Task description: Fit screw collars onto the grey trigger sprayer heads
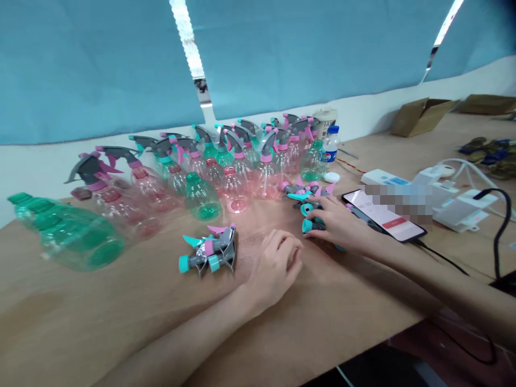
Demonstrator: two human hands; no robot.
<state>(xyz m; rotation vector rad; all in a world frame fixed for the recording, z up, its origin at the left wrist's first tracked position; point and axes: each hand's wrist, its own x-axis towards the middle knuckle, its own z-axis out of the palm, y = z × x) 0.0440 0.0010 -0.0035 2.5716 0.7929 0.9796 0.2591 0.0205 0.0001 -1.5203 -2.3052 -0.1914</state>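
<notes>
My left hand (278, 260) rests over the table with its fingers loosely curled and nothing visible in them. Further right, my right hand (336, 221) closes its fingers on a grey spray head with a teal collar (308, 225), at a pile of loose spray heads (300, 189) in grey, pink and teal. Its palm side is hidden. To the left of my left hand lies a small group of spray heads (215, 248). Behind them stand open bottles, among them a green bottle (202, 198) and a pink bottle (235, 191).
Several bottles with spray heads fitted (266, 174) stand along the wall. Green bottles (76, 236) lie at the left. A phone (397, 220) sits by my right forearm, near a white power strip (459, 207). A capped drink bottle (331, 145) and a cardboard box (419, 118) are further back.
</notes>
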